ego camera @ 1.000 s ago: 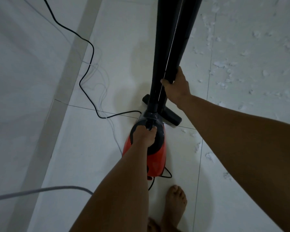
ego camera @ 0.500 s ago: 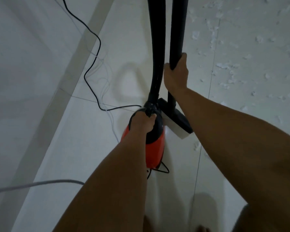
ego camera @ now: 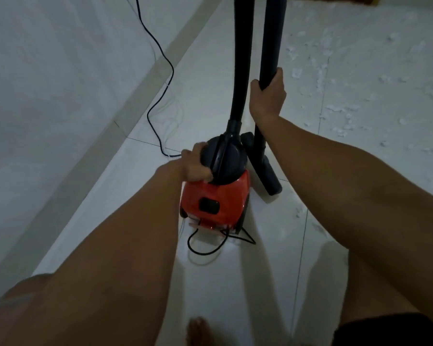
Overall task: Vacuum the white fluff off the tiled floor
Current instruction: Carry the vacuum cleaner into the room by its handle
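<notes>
Both hands [ego camera: 195,166] [ego camera: 268,96] grip the vacuum [ego camera: 218,196], white fluff [ego camera: 343,108] to their right.

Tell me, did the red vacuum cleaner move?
Yes. The red vacuum cleaner, held by the left hand, went forward a little: its black front now covers the grout line that it sat just behind a second ago.

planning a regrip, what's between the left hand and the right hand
Head view: the black hose, plugging into the vacuum's dark top, lies between left hand and right hand.
</notes>
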Demonstrator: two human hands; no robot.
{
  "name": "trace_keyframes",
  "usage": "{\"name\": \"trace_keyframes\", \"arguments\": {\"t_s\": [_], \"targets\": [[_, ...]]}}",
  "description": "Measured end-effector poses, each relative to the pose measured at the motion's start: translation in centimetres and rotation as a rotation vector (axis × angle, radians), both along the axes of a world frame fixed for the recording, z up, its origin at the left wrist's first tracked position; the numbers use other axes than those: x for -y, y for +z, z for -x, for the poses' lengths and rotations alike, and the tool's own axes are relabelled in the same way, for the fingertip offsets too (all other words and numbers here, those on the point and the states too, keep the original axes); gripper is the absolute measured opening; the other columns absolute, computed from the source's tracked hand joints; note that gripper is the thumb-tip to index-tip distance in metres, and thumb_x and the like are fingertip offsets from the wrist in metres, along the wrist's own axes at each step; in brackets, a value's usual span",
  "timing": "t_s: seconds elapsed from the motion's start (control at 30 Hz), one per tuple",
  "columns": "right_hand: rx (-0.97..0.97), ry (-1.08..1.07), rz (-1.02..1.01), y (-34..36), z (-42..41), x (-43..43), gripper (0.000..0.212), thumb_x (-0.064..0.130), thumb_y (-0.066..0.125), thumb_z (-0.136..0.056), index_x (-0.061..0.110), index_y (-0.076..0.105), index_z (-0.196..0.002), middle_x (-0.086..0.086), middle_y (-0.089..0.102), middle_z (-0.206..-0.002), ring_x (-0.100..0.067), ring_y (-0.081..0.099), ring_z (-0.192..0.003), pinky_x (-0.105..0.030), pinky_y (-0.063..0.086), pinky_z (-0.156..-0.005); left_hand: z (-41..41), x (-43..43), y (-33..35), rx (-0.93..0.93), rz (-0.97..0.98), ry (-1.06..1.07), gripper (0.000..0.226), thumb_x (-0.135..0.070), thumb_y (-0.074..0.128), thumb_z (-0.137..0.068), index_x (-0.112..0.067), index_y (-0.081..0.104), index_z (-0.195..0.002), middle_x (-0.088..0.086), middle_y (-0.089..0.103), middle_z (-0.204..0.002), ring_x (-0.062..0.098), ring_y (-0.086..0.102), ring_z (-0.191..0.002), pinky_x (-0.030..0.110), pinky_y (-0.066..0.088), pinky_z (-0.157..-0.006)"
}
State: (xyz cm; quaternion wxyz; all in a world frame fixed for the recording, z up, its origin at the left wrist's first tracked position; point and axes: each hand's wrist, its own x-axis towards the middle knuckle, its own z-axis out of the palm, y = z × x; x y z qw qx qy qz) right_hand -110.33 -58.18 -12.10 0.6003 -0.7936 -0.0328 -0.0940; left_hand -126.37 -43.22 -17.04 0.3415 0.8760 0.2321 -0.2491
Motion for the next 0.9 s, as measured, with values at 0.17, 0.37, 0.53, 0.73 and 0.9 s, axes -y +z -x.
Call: {"name": "trace_keyframes", "arguments": {"t_s": [0.17,0.37,0.53,0.73,0.9], "targets": [[0.008,-0.012,-0.016,0.1,0.7,0.1,0.032,0.012,0.055,-0.093,0.006,0.050,-0.125,0.013,0.053,-0.085,0.004,0.052,-0.069,-0.001,0.045,-0.057,1.8,1.4,-2.1,-0.103,-0.148,-0.189,0.161,-0.039,0.099,-0.057,-0.047,-0.028,-0.156,0.013,-0.005,-0.170,0.046,0.026,-0.153,0.064,0.040,-0.115],[0.038,0.008,-0.051,-0.6,0.4,0.2,0.017,0.011,0.057,-0.091,0.015,0.049,-0.105,0.008,0.057,-0.082,0.000,0.056,-0.068,0.000,0.042,-0.049,1.6,0.0,-3.8,0.007,-0.165,-0.257,0.168,-0.029,0.102,-0.055,-0.060,-0.038,-0.143,0.006,-0.023,-0.172,0.043,0.015,-0.158,0.066,0.037,-0.116],[0.039,-0.036,-0.069,-1.8,-0.3,0.0,0.017,0.012,0.058,-0.087,0.012,0.054,-0.104,0.007,0.059,-0.079,-0.001,0.057,-0.066,-0.004,0.043,-0.049,0.7,-0.9,-4.9,0.026,-0.195,-0.293,0.175,-0.046,0.100,-0.034,-0.070,-0.045,-0.130,0.009,0.013,-0.170,0.044,0.032,-0.151,0.069,0.042,-0.111],[0.041,-0.065,-0.090,-2.3,-1.8,-0.4,0.019,0.011,0.057,-0.087,0.012,0.054,-0.105,0.011,0.057,-0.078,-0.001,0.057,-0.066,-0.009,0.047,-0.055,0.1,-1.1,-5.4,-0.004,-0.228,-0.327,0.179,-0.040,0.103,-0.039,-0.066,-0.048,-0.130,0.012,0.029,-0.161,0.047,0.042,-0.143,0.066,0.048,-0.107],[0.054,-0.081,-0.087,-2.7,-2.7,-1.1,0.023,0.012,0.057,-0.087,0.011,0.055,-0.110,0.009,0.059,-0.079,-0.007,0.061,-0.070,-0.018,0.053,-0.063,0.3,-0.5,-5.2,-0.026,-0.290,-0.357,0.175,-0.034,0.102,-0.054,-0.057,-0.051,-0.134,0.016,0.033,-0.156,0.045,0.050,-0.137,0.059,0.051,-0.106]]}}
